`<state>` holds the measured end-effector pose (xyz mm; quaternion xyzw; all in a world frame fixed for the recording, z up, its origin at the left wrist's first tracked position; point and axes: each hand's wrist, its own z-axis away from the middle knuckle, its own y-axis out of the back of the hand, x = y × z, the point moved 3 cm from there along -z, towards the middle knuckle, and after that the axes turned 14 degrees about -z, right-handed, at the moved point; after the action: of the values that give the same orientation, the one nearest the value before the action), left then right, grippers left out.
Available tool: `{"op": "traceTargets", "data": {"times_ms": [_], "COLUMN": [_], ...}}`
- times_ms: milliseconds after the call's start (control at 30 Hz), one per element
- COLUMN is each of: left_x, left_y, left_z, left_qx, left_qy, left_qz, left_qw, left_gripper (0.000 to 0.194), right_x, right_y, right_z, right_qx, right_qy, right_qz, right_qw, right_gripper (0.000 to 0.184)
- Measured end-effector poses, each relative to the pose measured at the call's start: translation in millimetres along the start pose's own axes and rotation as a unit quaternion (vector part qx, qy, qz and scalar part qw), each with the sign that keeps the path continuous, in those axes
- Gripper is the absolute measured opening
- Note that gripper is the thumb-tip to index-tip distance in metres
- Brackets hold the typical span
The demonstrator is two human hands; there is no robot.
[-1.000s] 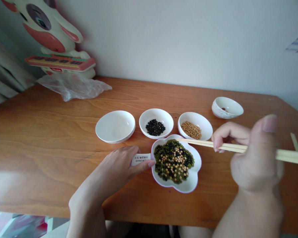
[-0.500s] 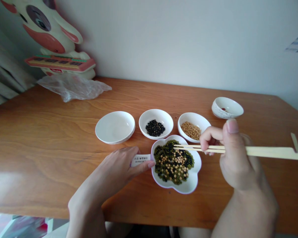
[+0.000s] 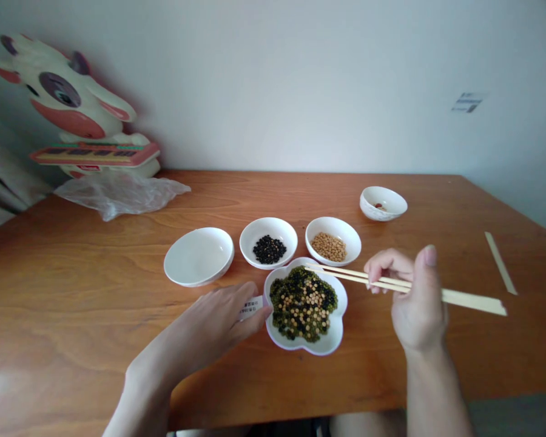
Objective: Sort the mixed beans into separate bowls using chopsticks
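Note:
My left hand (image 3: 227, 315) is closed on the labelled handle of a white flower-shaped bowl (image 3: 341, 312) with a lilac rim. In that bowl lies a mix of green, black and pale yellow beans (image 3: 303, 303). My right hand (image 3: 412, 291) holds a pair of wooden chopsticks (image 3: 468, 299), their tips over the far edge of the bean mix; no bean shows between them. Behind it stand a white bowl of black beans (image 3: 269, 249) and another of yellow soybeans (image 3: 330, 246). A third white bowl (image 3: 199, 257), left of these, holds nothing visible.
At the back right sits a small patterned bowl (image 3: 383, 204) with a few reddish bits inside. A pale flat strip (image 3: 500, 263) lies on the wooden table at the right. Far left are a clear plastic bag (image 3: 122, 193) and a cow-shaped toy keyboard (image 3: 95, 155).
The camera view has tilted up and turned right. The chopstick tips have moved slightly left toward the bowl's far rim. My left hand keeps its hold on the handle.

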<state>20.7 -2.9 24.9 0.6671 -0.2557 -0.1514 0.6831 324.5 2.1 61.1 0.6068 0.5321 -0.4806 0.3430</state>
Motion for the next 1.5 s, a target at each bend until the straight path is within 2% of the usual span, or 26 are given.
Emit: {"op": "traceTargets", "data": {"times_ms": [133,233,300,367,433,533,633,733,833,967,1100,1267,1400,1500], "left_x": [3,8,11,8,5,2,-2,-8,-13,-14,-11,-11,-12,-12], "left_y": [1.4,-0.1,-5.8,-12.0,-18.5,-26.8,-33.5,-40.5,-45.7,-46.8,-44.5,-42.2,-39.6,-40.1], "left_z": [-8,-12,-10,-6,0,7,11,14,17,17,9,-1,-3,-1], "left_qx": [-0.040,-0.052,-0.047,0.007,0.052,0.078,0.087,0.103,0.124,0.130,0.117,0.097,0.105,0.100], "left_qy": [0.007,0.019,0.023,0.079,0.109,0.139,0.158,0.149,0.109,0.105,0.089,0.072,0.057,0.044], "left_qz": [0.027,0.060,0.110,0.151,0.167,0.152,0.122,0.111,0.106,0.112,0.178,0.295,0.353,0.364], "left_qw": [0.999,0.997,0.993,0.985,0.979,0.975,0.976,0.977,0.981,0.980,0.973,0.948,0.928,0.925], "left_gripper": [0.039,0.041,0.034,0.031,0.031,0.032,0.031,0.027,0.028,0.027,0.024,0.019,0.020,0.020], "right_x": [19,34,44,51,55,60,65,73,78,75,70,66,63,61], "right_y": [12,19,24,29,32,32,28,28,31,33,33,35,34,32], "right_z": [28,49,59,66,70,75,82,88,91,89,90,91,85,81], "right_qx": [0.091,0.104,0.102,0.086,0.089,0.123,0.113,0.105,0.101,0.091,0.076,0.068,0.080,0.090], "right_qy": [-0.015,-0.059,-0.088,-0.120,-0.153,-0.193,-0.215,-0.216,-0.214,-0.217,-0.209,-0.182,-0.157,-0.147], "right_qz": [-0.134,-0.196,-0.208,-0.226,-0.259,-0.287,-0.277,-0.258,-0.242,-0.234,-0.235,-0.232,-0.218,-0.202], "right_qw": [0.987,0.973,0.969,0.963,0.950,0.930,0.930,0.936,0.941,0.943,0.946,0.953,0.960,0.964], "right_gripper": [0.071,0.065,0.066,0.065,0.063,0.062,0.065,0.069,0.072,0.067,0.064,0.062,0.059,0.059]}}
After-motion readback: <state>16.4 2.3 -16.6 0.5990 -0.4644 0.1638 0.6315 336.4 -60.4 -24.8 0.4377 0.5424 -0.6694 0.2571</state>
